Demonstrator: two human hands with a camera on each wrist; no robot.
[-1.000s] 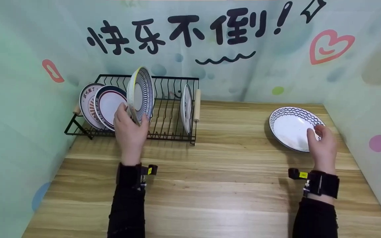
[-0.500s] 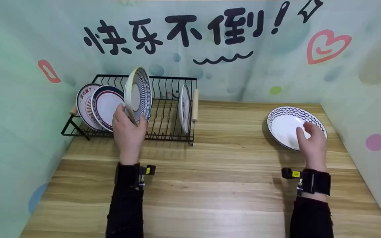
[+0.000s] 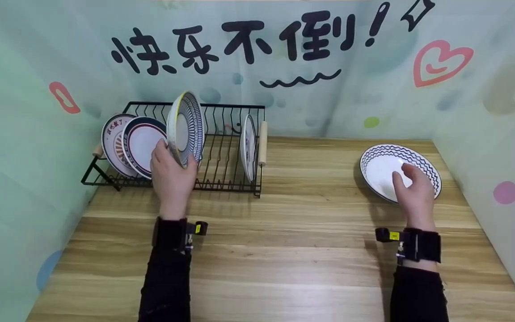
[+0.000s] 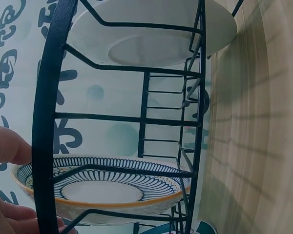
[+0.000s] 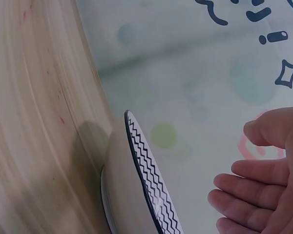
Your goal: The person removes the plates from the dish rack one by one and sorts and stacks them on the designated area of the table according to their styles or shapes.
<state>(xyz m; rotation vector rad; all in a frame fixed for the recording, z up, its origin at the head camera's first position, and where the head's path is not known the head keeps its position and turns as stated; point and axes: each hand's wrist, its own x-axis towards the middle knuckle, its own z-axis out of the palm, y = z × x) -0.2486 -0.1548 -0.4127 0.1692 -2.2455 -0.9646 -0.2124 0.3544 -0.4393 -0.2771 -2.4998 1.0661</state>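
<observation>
In the head view my left hand grips the lower edge of a deep plate with a blue striped pattern and yellow rim. It stands nearly upright at the black dish rack. The left wrist view shows this plate behind the rack's wires, with my thumb and fingers at its edge. My right hand is over a shallow bowl with a black zigzag rim, lying on the table at right. The right wrist view shows that hand's fingers loosely bent, apart from the bowl and holding nothing.
Two plates, one with a red sunburst and one with a dark blue rim, lean at the rack's left end. Another plate stands near its right wooden handle. Printed walls enclose the wooden table.
My right hand has shifted left from the bowl's right edge to above its middle. My left hand keeps its hold on the striped plate. The whole head view has drifted slightly.
</observation>
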